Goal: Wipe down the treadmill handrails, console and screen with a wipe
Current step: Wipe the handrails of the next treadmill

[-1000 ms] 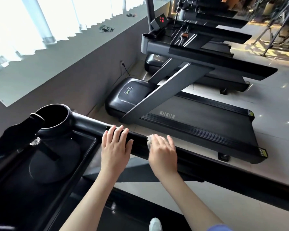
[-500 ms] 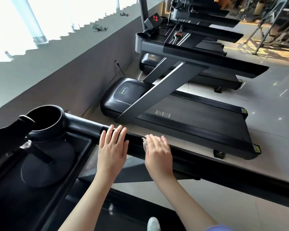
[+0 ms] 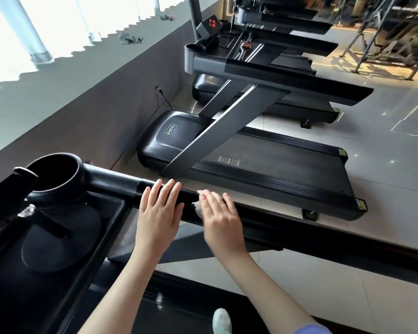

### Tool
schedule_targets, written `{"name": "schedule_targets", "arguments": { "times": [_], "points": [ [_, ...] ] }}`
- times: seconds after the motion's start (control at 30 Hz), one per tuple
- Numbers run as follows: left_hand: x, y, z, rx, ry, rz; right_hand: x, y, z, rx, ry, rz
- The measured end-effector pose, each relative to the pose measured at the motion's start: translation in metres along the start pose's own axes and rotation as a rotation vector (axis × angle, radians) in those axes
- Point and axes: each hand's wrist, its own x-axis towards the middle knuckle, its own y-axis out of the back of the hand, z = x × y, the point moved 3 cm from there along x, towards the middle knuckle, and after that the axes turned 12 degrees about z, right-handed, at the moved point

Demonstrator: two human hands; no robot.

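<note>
1. Head view: a pale shoe (image 3: 221,320) is being shown nearest, at the bottom edge.
2. The glossy black handrail (image 3: 299,227) is being touched by the left hand (image 3: 158,213), fingers straight and flat, grasping nothing.
3. A small, crumpled white wipe (image 3: 196,206) is being pressed onto the handrail under the right hand (image 3: 221,220), fingers extended; only its edge is showing.
4. Beyond, a neighbouring treadmill (image 3: 275,169) is being seen.

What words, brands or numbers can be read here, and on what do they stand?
None reads clearly.
Green-edged logo on the neighbouring treadmill's rounded black motor cover: too small to read.
White marks on its dark running belt: blurred.
Red glowing dots on the small black box: a pattern, no letters.
</note>
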Motion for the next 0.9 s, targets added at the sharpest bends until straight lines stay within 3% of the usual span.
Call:
{"name": "schedule_targets", "arguments": {
  "times": [0.13, 0.27, 0.43, 0.53, 0.63, 0.8, 0.9],
  "points": [
    [0.001, 0.0, -0.001, -0.006, -0.002, 0.007, -0.01, 0.021, 0.035, -0.092, -0.03, 0.042],
    [0.001, 0.0, -0.001, -0.019, 0.001, 0.023, 0.006, 0.001, 0.01, -0.079, -0.184, 0.068],
    [0.001, -0.001, -0.001, -0.021, 0.025, -0.007, -0.016, 0.017, 0.033, -0.079, 0.018, 0.05],
    [0.006, -0.001, 0.004, -0.038, 0.025, -0.013, -0.012, 0.027, 0.053, -0.14, -0.146, 0.054],
    [0.012, -0.005, 0.022, -0.084, -0.077, -0.041, -0.001, 0.013, 0.03, -0.121, -0.264, 0.048],
    [0.012, -0.012, 0.031, -0.092, -0.091, -0.076, -0.02, 0.026, 0.045, -0.115, -0.046, 0.039],
    [0.011, -0.013, 0.029, -0.092, -0.095, -0.07, -0.023, 0.04, 0.073, -0.178, -0.171, 0.039]
  ]
}}
